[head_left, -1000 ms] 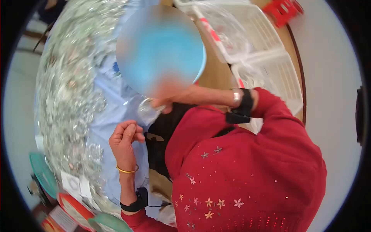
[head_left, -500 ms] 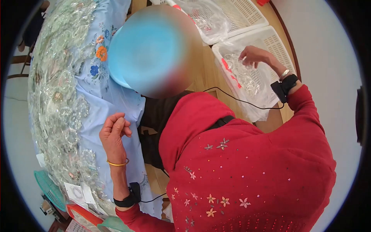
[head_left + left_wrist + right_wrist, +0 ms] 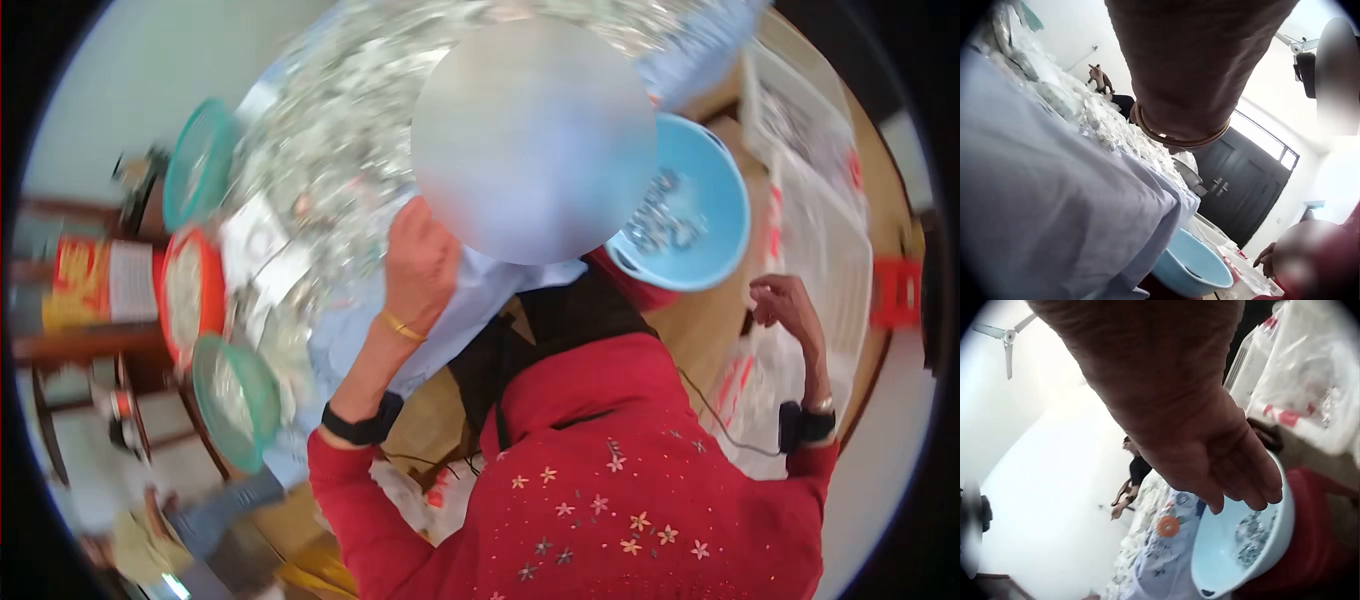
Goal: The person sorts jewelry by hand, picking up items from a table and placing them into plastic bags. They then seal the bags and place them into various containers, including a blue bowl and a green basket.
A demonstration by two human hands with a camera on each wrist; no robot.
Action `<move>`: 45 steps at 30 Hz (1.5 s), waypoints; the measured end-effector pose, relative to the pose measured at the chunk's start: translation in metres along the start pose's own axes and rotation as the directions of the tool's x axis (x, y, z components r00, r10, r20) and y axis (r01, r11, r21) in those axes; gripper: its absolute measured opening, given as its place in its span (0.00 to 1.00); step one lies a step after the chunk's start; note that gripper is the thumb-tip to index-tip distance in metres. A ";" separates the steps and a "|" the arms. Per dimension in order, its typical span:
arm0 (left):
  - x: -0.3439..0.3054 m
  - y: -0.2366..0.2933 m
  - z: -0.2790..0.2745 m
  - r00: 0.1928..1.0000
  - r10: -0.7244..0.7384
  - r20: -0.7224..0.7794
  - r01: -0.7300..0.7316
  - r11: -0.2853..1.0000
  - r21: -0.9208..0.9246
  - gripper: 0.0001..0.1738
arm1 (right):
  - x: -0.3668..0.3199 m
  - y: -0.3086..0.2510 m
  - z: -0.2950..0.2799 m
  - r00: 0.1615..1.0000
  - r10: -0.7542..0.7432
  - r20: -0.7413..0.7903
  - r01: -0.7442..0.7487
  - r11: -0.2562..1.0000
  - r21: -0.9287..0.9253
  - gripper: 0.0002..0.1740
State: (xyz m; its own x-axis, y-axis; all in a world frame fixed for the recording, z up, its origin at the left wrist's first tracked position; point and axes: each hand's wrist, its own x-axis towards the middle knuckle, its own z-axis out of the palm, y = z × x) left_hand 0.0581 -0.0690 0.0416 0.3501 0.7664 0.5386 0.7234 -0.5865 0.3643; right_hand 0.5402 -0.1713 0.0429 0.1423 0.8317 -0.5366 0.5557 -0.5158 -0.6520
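My left hand (image 3: 422, 262) hovers at the near edge of the pile of clear plastic packets (image 3: 330, 140), over the blue cloth (image 3: 350, 345). Its fingers are loosely curled, and nothing shows in them; the left wrist view hides them behind the wrist. My right hand (image 3: 788, 305) hangs in the air beside a white plastic basket (image 3: 845, 255). In the right wrist view its fingers (image 3: 1244, 481) are slightly bent and hold nothing. A light blue basin (image 3: 722, 180) stands between the hands, with several shiny clear packets (image 3: 655, 225) inside.
The basin sits on a red stool (image 3: 1310, 537). Green baskets (image 3: 200, 165) and a red basket (image 3: 208, 285) line the table's left end. A clear bag with red strips (image 3: 738, 385) lies by the right arm. A cable (image 3: 715, 410) runs to the right wrist.
The head view has turned left. My right hand held a clear packet near the lap, then reached over the white basket; now it is empty beside it. My left hand is nearer the packet pile.
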 end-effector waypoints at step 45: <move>0.095 -0.261 -0.072 0.898 -0.439 0.044 0.361 0.788 0.498 0.15 | 0.191 -0.394 0.323 0.015 -0.999 0.049 0.958 0.000 -0.287 0.14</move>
State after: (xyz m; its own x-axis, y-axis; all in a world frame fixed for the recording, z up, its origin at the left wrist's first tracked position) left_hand -0.1403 0.1384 0.0523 0.0227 0.9566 0.2906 0.9932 -0.0549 0.1030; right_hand 0.0845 0.1242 0.0243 -0.5930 0.5176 0.6167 0.3718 0.8555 -0.3605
